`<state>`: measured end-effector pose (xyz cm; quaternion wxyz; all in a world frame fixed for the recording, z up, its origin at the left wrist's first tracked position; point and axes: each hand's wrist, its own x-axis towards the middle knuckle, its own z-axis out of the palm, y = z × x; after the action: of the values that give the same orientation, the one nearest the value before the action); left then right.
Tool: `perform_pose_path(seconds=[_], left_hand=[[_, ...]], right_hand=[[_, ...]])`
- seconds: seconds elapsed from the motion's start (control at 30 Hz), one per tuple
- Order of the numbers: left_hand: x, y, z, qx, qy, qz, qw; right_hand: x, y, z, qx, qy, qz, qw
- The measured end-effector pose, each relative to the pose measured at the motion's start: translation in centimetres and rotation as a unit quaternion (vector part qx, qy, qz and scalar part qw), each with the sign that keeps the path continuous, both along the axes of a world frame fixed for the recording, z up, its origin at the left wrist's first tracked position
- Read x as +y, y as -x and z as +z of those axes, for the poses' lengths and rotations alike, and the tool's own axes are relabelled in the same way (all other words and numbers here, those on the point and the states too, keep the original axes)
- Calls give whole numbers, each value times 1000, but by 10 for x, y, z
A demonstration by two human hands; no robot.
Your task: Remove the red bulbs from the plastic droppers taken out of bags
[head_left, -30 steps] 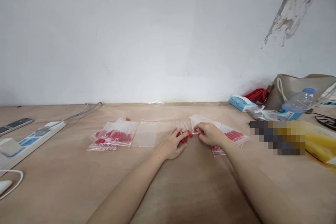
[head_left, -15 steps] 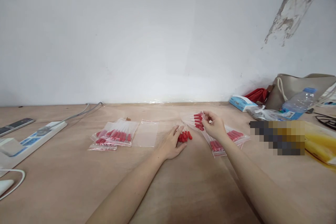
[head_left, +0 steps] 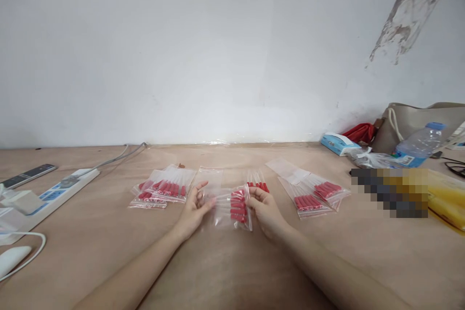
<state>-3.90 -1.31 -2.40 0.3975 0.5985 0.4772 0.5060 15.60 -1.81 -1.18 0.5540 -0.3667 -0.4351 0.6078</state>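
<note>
A clear zip bag point(head_left: 222, 213) with several red-ended clear tubes point(head_left: 238, 206), which look like droppers, is held between my two hands. The tubes lie sideways in it, red ends to the right. My right hand point(head_left: 267, 213) pinches the bag's right edge, by the zip strip. At the opposite end, my left hand point(head_left: 194, 208) grips the bag between thumb and fingers. Just behind my right hand lie loose red-ended tubes point(head_left: 258, 185), partly hidden. An unfilled zip bag point(head_left: 211, 177) lies flat behind my left hand.
Filled zip bags point(head_left: 165, 186) are piled on the left, and more filled bags point(head_left: 312, 198) overlap on the right. A power strip point(head_left: 54, 198) and phone point(head_left: 29, 175) sit far left. A tissue pack point(head_left: 339, 144) and water bottle point(head_left: 423, 143) stand at right.
My right hand has brought the bag from the right to the middle, lower and nearer. My left hand has left the loose tubes, moved left and taken the bag's other end.
</note>
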Motion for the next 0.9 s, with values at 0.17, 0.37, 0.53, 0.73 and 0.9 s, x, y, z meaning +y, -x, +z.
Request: perform_pose_path(seconds=[0.17,0.37,0.53,0.73,0.9], left_hand=[[-20,10,-1,53,10,-44,998],[-24,11,-7,198,-38,-28,979],[-30,6,6,330,-170,-10,928],[-37,-16,17,353,-234,-120,898],[-35,-26,14,377,-208,-204,879]], right_hand=[[-21,-8,-10,-121,-18,52,991],[-26,-27,-17,-170,16,83,982],[-24,-27,-16,-112,93,92,985],[-25,-15,-12,-116,76,60,989],[-22,-9,-18,-138,43,38,989]])
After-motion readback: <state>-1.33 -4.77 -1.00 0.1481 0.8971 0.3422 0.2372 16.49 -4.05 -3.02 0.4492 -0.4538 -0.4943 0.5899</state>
